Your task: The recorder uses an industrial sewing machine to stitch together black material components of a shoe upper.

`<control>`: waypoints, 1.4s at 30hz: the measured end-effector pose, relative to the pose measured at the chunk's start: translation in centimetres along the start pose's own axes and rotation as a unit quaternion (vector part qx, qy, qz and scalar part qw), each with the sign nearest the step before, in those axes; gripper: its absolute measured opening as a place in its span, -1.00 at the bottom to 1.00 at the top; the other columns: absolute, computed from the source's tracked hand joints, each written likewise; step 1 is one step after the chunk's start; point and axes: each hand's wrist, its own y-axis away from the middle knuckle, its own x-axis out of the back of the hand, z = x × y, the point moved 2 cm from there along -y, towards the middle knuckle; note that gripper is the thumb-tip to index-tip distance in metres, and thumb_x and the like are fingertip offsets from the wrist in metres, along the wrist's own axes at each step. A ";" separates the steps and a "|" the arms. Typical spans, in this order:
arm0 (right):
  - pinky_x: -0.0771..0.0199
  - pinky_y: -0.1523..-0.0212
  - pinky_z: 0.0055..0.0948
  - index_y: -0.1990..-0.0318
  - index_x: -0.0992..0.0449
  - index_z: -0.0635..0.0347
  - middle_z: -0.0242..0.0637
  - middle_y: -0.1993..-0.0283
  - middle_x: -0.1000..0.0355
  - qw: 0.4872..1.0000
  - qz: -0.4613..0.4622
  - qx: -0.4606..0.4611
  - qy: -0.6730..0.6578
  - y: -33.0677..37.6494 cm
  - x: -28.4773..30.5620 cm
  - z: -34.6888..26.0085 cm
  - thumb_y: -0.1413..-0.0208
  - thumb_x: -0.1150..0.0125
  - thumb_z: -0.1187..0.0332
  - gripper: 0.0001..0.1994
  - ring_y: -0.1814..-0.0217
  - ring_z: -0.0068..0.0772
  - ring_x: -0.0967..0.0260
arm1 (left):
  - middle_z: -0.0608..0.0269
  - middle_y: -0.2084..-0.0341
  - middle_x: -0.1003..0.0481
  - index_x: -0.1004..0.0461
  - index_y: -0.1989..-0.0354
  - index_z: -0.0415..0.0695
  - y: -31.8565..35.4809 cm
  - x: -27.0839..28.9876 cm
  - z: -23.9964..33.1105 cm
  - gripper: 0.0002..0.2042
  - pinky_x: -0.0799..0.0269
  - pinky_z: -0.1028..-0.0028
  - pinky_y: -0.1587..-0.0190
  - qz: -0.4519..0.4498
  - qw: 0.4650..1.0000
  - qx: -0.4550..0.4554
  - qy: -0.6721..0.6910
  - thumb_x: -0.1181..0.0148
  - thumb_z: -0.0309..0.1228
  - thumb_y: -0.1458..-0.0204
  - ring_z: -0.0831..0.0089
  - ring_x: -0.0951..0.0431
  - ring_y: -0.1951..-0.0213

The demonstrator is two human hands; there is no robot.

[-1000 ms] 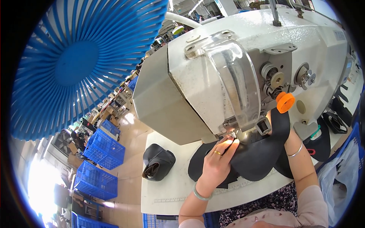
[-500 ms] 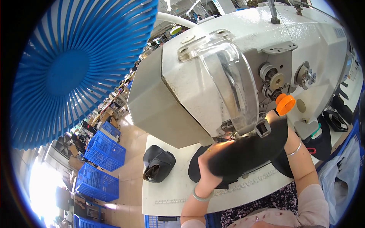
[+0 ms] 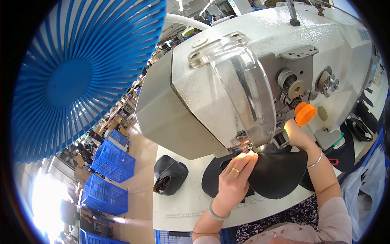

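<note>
You look down from your own head, through the left of two fisheye cameras worn side by side, facing the desk (image 3: 185, 203) with your left hand (image 3: 234, 179) and right hand (image 3: 298, 136) below the middle. Your view sits close to the sewing machine (image 3: 203, 87), which fills the centre and upper right, while the wide lens also takes in the near blue fan (image 3: 70, 81) and the floor (image 3: 140, 175) well beyond.

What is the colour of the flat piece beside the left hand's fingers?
The flat piece is black; the head view shows it best.
</note>
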 end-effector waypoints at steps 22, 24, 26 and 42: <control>-0.26 0.52 -0.25 0.50 -0.39 0.36 0.01 0.58 -0.32 0.988 0.114 0.048 0.088 1.0 -1.1 -0.1 0.05 -0.13 0.37 -0.81 0.54 0.07 -0.30 | 0.01 0.19 -0.51 -0.48 0.08 -0.25 0.3 0.3 -2.4 -0.66 -0.41 0.45 0.05 -0.005 0.917 0.231 0.325 -0.16 -0.64 0.13 0.20 -0.54 0.12; -0.28 0.53 -0.24 0.52 -0.39 0.32 -0.03 0.58 -0.33 0.979 0.134 0.064 0.136 0.9 -1.3 0.3 0.05 -0.13 0.38 -0.84 0.54 0.04 -0.32 | 0.07 0.19 -0.50 -0.47 0.08 -0.28 0.1 0.5 -1.4 -0.60 -0.44 0.44 0.06 -0.025 0.979 0.093 0.179 -0.11 -0.74 0.18 0.16 -0.52 0.09; -0.30 0.54 -0.25 0.53 -0.39 0.29 -0.06 0.60 -0.34 0.968 0.130 0.149 0.154 0.8 -1.2 1.0 0.05 -0.15 0.38 -0.84 0.53 0.02 -0.34 | 0.03 0.18 -0.48 -0.47 0.07 -0.29 0.1 0.5 -0.9 -0.59 -0.43 0.38 0.03 -0.034 0.995 0.041 0.087 -0.21 -0.63 0.22 0.12 -0.52 0.10; -0.27 0.60 -0.27 0.46 -0.45 0.26 -0.04 0.60 -0.34 0.951 0.236 0.101 0.174 2.9 -2.7 -0.2 -0.08 -0.14 0.34 -0.82 0.59 0.01 -0.33 | 0.09 0.11 -0.44 -0.43 -0.01 -0.18 -0.4 1.5 -3.5 -0.47 -0.42 0.33 0.01 -0.113 0.988 -0.001 0.109 -0.09 -0.69 0.29 0.14 -0.46 0.02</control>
